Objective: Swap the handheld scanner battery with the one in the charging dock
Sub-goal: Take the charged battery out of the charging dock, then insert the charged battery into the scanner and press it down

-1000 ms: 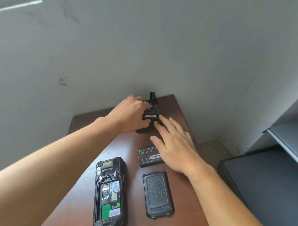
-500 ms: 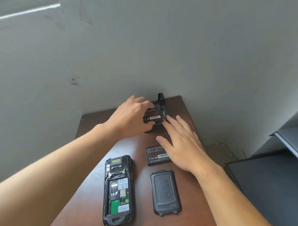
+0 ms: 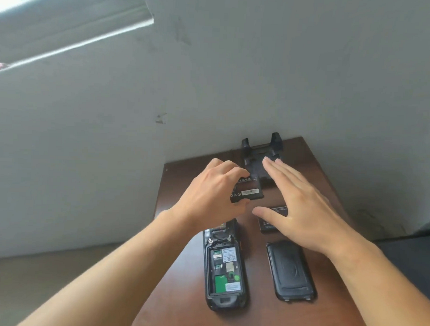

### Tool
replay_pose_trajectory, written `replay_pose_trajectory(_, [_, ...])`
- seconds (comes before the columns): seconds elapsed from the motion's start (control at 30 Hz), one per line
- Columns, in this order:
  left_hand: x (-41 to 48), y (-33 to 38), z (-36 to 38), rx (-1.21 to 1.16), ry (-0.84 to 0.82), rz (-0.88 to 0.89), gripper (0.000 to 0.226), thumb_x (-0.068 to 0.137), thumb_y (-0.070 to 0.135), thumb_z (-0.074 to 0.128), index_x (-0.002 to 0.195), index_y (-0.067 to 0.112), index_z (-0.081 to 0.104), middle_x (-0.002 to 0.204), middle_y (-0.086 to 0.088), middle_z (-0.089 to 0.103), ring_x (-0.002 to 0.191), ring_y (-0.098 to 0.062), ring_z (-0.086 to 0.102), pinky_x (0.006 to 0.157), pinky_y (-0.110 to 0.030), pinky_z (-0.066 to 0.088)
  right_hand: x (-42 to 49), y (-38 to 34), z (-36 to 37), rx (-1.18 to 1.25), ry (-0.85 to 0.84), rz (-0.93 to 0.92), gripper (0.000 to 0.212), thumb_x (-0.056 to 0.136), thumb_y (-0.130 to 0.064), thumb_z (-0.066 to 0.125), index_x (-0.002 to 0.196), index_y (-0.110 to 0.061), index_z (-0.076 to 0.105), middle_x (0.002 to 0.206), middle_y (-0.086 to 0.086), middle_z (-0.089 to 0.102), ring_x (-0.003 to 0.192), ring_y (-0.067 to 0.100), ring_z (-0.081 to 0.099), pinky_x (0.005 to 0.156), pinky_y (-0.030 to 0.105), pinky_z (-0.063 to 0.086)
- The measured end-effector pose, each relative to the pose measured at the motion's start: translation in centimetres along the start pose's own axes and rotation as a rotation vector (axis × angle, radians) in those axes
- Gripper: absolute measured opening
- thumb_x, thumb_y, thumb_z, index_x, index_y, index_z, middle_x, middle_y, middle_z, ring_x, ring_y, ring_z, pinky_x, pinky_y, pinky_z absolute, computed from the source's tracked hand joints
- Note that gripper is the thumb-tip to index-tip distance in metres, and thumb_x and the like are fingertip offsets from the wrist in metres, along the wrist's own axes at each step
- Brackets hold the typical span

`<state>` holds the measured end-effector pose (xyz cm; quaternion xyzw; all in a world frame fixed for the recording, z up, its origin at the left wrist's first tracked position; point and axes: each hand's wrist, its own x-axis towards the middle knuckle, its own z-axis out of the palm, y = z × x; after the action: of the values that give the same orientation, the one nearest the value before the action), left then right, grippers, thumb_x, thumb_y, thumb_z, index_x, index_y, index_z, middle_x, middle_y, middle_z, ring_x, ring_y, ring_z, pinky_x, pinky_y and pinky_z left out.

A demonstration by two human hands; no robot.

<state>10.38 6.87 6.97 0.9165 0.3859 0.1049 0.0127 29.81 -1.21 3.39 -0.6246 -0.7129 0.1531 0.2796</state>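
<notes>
My left hand [image 3: 211, 189] grips a black battery [image 3: 248, 190] with a white label, held above the table just in front of the black charging dock [image 3: 259, 157]. The dock stands at the table's far edge with no battery in its cradle. My right hand [image 3: 302, 209] hovers flat, fingers spread, over a second black battery [image 3: 271, 219] lying on the table, and its fingertips reach the dock. The handheld scanner [image 3: 225, 265] lies face down with its battery bay uncovered and a green board showing. Its black back cover [image 3: 290, 270] lies to the right of it.
The small dark brown table [image 3: 330, 181] stands in a corner against a grey wall. A dark surface [image 3: 410, 255] sits to the right, lower than the table. The floor shows to the left of the table.
My left hand has lifted the battery out of the dock and drawn it toward me. My right hand has risen off the table and spread. The camera has tilted, so everything sits lower in view.
</notes>
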Motion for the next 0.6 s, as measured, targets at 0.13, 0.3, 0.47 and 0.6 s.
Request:
replay_pose_trajectory(0.13, [-2.2,0.2,0.0,-0.046,0.0,-0.006,0.065,0.077,0.057,0.052,0.128,0.018,0.062,0.12,0.003,0.067,0.108,-0.022,0.052,0.092,-0.034,0.049,-0.6,-1.2,0.1,0.013,-0.026,-0.033,0.101,0.076,-0.073,0.057,0.16,-0.035,0.014,0.161,-0.03,0.013,0.15,-0.012,0.0,0.116,0.017,0.008])
replay_pose_trajectory(0.3, [-5.1,0.6,0.6,-0.092,0.044,-0.042,0.055,0.078,0.046,0.065,0.126,0.019,0.062,0.117,0.004,0.067,0.1,-0.022,0.051,0.089,-0.031,0.048,-1.5,-1.4,1.2,0.06,-0.069,0.002,0.095,0.079,-0.06,0.072,0.157,-0.042,0.021,0.157,-0.024,0.038,0.148,-0.003,0.025,0.121,0.034,0.029])
replay_pose_trajectory(0.47, [-8.5,1.3,1.3,-0.136,0.061,-0.078,0.053,0.075,0.043,0.067,0.123,0.021,0.063,0.113,0.006,0.066,0.094,-0.022,0.054,0.081,-0.022,0.043,-2.5,-2.5,2.3,0.201,-0.155,0.034,0.079,0.078,-0.046,0.081,0.148,-0.039,0.045,0.135,-0.02,0.062,0.128,-0.005,0.053,0.11,0.026,0.045])
replay_pose_trajectory(0.6, [-10.7,1.6,1.4,-0.165,0.08,-0.11,0.052,0.075,0.044,0.068,0.122,0.024,0.063,0.111,0.008,0.066,0.092,-0.023,0.056,0.077,-0.024,0.045,-3.3,-3.2,2.7,0.444,-0.25,0.089,0.058,0.079,-0.019,0.085,0.13,-0.033,0.063,0.116,-0.017,0.075,0.113,-0.009,0.064,0.093,0.028,0.056])
